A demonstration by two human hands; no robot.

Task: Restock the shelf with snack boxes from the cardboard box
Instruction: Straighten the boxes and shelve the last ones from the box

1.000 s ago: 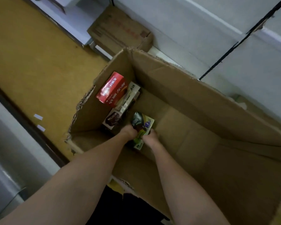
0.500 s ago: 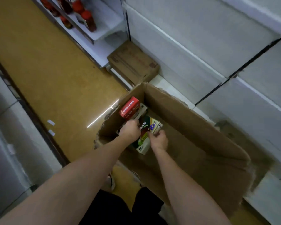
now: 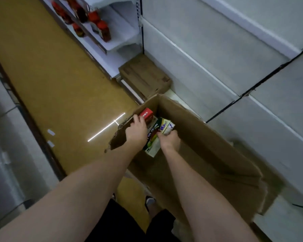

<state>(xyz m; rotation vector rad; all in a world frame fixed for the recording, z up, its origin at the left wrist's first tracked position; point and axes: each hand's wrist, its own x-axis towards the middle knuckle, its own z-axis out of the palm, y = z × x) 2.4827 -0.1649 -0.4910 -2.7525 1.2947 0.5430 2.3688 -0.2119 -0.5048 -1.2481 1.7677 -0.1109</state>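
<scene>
Snack boxes: green one (image 3: 153, 137) gripped between left hand (image 3: 136, 131) and right hand (image 3: 170, 139) inside cardboard box (image 3: 208, 145) on floor, red snack box (image 3: 147, 115) at its 11 o'clock, white shelf (image 3: 217, 58) at 1 o'clock.

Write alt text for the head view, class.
Both hands reach into an open brown cardboard box on the floor: the left hand touches a red snack box, the right hand grips a green-and-white snack box.
</scene>
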